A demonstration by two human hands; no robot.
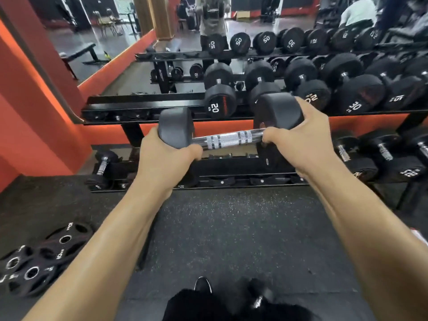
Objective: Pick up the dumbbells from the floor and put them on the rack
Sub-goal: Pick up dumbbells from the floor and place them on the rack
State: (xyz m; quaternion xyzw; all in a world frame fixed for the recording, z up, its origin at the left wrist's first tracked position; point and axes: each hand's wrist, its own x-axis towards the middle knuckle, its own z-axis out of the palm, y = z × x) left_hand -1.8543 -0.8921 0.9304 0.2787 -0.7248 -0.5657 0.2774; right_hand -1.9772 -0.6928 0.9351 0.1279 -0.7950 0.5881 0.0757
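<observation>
Speckled black rubber flooring (231,228) fills the near ground, with a dark shoe (202,284) at the bottom edge and, just beside it, something with a chrome glint too blurred to name. Off to the lower left lies a loose heap of black weight plates (34,262), overlapping each other. Both bare forearms reach forward from here. The left hand (166,154) cups the left head of the dumbbell (229,140) from below, fingers curled under it where the knurled chrome handle begins. The right hand (301,140) grips the other end, thumb hooked at the handle and fingers spread over the right head. So held, the dumbbell hangs in the air in front of the rack (143,107), handle nearly level and rising a little toward the right, clear of both shelves. Behind it, the lower shelf carries a small dumbbell (104,163) at the left and larger ones (393,163) at the right. The upper shelf holds a row running from a 20 kg dumbbell (220,98) rightward. Beyond stand a mirror (104,31) and an orange wall (34,112).
</observation>
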